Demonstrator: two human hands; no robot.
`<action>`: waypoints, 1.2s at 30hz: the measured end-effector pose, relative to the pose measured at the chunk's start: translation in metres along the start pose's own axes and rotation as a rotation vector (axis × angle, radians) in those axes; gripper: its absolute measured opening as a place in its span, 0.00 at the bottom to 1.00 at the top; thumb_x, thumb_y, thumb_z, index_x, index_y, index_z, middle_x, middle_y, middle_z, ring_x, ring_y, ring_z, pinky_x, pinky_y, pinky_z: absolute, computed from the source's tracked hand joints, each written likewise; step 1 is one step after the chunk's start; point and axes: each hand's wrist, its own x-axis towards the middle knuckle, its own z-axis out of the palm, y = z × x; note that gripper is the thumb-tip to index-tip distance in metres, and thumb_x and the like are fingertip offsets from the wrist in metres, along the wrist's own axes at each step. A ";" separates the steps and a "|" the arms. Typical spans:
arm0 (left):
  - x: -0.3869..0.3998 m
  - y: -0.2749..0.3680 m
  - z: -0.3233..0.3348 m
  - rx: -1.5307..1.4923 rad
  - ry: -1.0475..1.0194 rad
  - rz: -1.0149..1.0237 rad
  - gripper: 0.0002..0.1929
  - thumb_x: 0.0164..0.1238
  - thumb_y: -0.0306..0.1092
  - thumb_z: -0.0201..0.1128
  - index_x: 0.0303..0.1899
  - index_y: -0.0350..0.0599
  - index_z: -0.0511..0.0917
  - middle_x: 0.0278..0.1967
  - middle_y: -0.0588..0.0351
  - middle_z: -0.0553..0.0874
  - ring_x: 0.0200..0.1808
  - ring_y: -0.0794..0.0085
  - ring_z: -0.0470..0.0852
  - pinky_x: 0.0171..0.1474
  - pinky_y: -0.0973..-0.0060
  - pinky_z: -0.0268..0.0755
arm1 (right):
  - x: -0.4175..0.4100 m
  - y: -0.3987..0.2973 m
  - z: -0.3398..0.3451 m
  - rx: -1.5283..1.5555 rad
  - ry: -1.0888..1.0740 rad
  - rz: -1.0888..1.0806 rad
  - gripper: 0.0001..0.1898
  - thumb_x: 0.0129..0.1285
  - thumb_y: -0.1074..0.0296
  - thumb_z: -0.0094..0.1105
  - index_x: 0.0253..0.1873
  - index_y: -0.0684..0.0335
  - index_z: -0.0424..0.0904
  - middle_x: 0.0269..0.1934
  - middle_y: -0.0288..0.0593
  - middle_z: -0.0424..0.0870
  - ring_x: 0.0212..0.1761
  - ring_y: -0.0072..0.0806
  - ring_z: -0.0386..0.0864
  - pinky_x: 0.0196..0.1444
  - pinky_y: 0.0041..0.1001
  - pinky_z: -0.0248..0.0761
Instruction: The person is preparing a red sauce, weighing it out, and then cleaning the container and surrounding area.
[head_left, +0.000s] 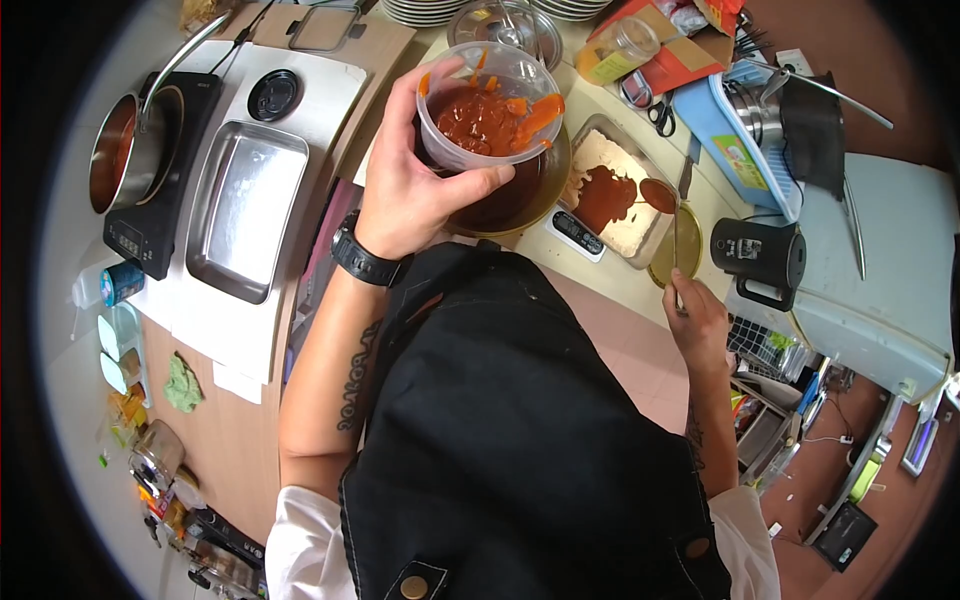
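My left hand (420, 172) grips a clear plastic tub (480, 154) with a thick reddish-brown sauce (476, 124) inside and orange smears on its wall. Beneath the tub stands a wide round vessel (555, 176) with dark brown contents. In my right hand (694, 315) is the handle of a metal spoon or ladle (660, 196), its bowl coated with brown sauce. That bowl hangs over the right side of a rectangular metal tray (596, 124). Brown sauce (606, 199) lies in a patch on the pale layer (600, 154) in the tray.
A digital scale (576, 234) shows at the tray's near edge, with a round gold lid (684, 247) to the right. Further right stands a black jug (757, 255). Scissors (661, 114) lie behind the tray. At left are an empty steel tray (247, 214) and a saucepan (124, 161) on a cooktop.
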 end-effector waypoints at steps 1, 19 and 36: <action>0.000 0.000 -0.001 -0.003 -0.006 0.006 0.47 0.47 0.24 0.80 0.71 0.40 0.63 0.61 0.50 0.77 0.64 0.66 0.77 0.70 0.68 0.69 | 0.001 0.000 0.000 0.000 0.019 -0.017 0.13 0.57 0.79 0.70 0.48 0.66 0.84 0.34 0.46 0.85 0.30 0.39 0.84 0.33 0.33 0.79; 0.000 -0.002 -0.008 0.103 -0.009 0.018 0.48 0.47 0.28 0.82 0.71 0.38 0.64 0.60 0.49 0.78 0.65 0.64 0.78 0.70 0.67 0.68 | 0.007 -0.008 -0.005 -0.006 0.004 0.003 0.12 0.57 0.78 0.70 0.47 0.65 0.84 0.34 0.45 0.85 0.30 0.38 0.84 0.34 0.33 0.79; 0.000 -0.003 -0.009 0.067 -0.016 0.018 0.47 0.46 0.27 0.81 0.71 0.40 0.64 0.62 0.50 0.76 0.65 0.65 0.77 0.70 0.67 0.68 | 0.001 -0.005 -0.006 -0.071 -0.030 0.050 0.07 0.58 0.76 0.71 0.33 0.62 0.78 0.24 0.43 0.81 0.23 0.37 0.81 0.27 0.34 0.76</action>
